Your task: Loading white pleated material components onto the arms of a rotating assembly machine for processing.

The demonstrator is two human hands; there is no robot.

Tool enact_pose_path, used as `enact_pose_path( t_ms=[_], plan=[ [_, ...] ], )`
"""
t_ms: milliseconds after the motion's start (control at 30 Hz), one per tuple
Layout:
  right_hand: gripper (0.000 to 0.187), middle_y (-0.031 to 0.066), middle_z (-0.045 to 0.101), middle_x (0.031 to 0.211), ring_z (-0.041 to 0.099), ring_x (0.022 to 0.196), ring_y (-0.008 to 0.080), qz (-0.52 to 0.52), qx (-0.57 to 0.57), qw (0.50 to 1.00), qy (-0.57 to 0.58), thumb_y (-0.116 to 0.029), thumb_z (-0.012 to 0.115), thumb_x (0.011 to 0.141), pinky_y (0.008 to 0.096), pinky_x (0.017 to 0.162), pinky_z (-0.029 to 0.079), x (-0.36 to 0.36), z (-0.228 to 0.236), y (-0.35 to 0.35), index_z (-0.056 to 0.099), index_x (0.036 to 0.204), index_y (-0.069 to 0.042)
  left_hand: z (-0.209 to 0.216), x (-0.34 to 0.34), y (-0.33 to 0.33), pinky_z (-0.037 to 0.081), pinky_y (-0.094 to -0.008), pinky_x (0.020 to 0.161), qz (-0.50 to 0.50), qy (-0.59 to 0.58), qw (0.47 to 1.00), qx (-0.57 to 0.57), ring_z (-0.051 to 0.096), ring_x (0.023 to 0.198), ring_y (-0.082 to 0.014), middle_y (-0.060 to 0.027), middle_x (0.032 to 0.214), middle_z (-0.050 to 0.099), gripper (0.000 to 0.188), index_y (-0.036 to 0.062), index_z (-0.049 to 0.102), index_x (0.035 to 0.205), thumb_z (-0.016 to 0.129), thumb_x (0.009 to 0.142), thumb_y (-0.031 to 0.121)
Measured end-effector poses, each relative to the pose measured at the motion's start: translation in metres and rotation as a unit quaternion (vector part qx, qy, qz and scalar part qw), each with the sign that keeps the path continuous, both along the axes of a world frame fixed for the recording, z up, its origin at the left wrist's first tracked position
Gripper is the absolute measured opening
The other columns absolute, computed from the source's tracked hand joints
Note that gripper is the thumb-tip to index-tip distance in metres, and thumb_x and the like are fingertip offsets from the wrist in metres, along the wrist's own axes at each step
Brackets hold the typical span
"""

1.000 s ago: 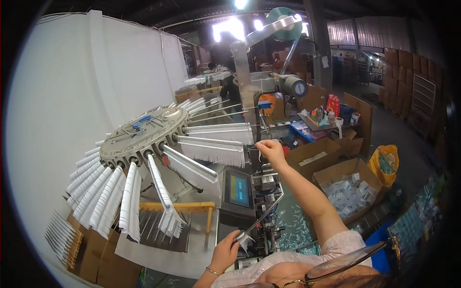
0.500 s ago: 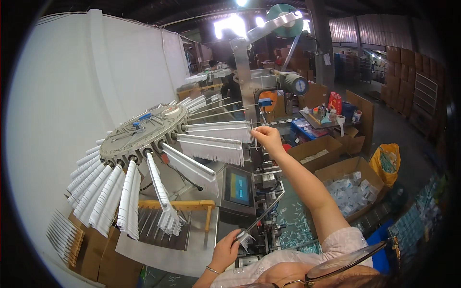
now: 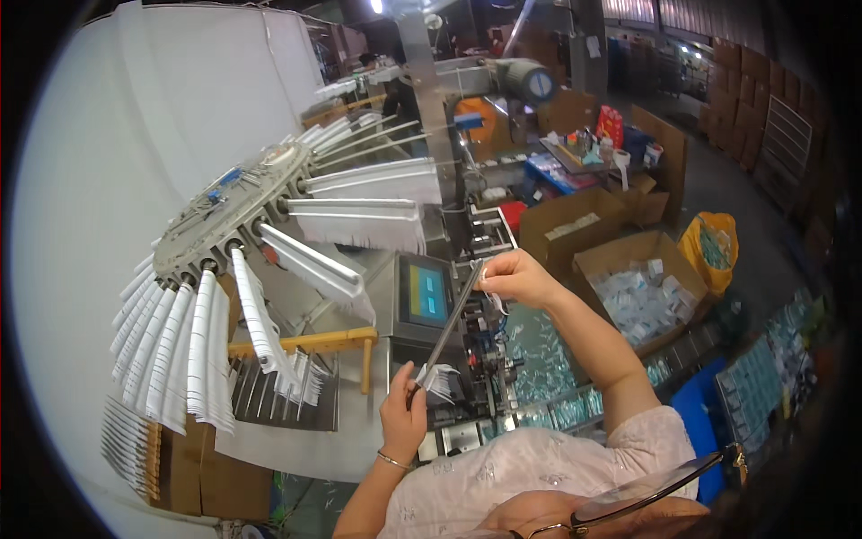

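Slanting up in front of me is a thin metal rod (image 3: 453,326), its lower end in my left hand (image 3: 404,420). Several white strips (image 3: 440,382) hang on the rod beside that hand. At the rod's upper end my right hand (image 3: 523,277) is closed in a pinch on small white strips (image 3: 492,300), partly hidden by the fingers. To the left stands a round rotating rack (image 3: 202,211) with rods sticking out all around, most of them hung with rows of white strips (image 3: 359,220).
A control screen (image 3: 425,292) stands behind the rod. A wooden rack (image 3: 310,340) with more rods lies left of it. On the right are a carton (image 3: 588,262) of small clear packets, a yellow sack (image 3: 709,251) and a conveyor (image 3: 575,409) with teal-tinted packets.
My right hand has come down from the rotating rack to the upper end of the rod. My left hand has risen, lifting the rod, and the whole view has tilted downward.
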State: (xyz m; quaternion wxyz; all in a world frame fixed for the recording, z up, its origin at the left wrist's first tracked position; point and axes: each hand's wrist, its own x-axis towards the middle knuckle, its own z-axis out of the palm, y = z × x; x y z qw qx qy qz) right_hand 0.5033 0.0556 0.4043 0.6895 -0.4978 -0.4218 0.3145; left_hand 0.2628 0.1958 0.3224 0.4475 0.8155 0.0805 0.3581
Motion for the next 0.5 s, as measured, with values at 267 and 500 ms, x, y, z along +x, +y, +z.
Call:
enact_pose_path(
  t_ms=[267, 500],
  plan=[
    [0.020, 0.0005, 0.060, 0.077, 0.051, 0.067, 0.0032, -0.150, 0.001, 0.981, -0.121, -0.009, 0.059, 0.076, 0.0201, 0.057, 0.042, -0.009, 0.004, -0.023, 0.060, 0.094, 0.001, 0.003, 0.006, -0.012, 0.036, -0.0177, 0.049, -0.034, 0.010, 0.999, -0.019, 0.042, 0.055, -0.0060, -0.0015, 0.070, 0.046, 0.043, 0.0027, 0.041, 0.117, 0.048, 0.076, -0.004],
    [0.027, 0.0070, 0.053, 0.069, 0.053, 0.058, 0.0178, -0.297, 0.023, 0.813, -0.500, -0.004, 0.059, 0.067, 0.0257, 0.051, 0.042, -0.012, 0.000, -0.036, 0.059, 0.094, -0.005, 0.008, 0.004, -0.020, 0.041, -0.0241, 0.054, -0.036, 0.055, 0.997, 0.030, 0.048, 0.055, -0.0148, -0.0069, 0.066, 0.049, 0.041, 0.0036, 0.044, 0.114, 0.051, 0.074, -0.001]
  ],
)
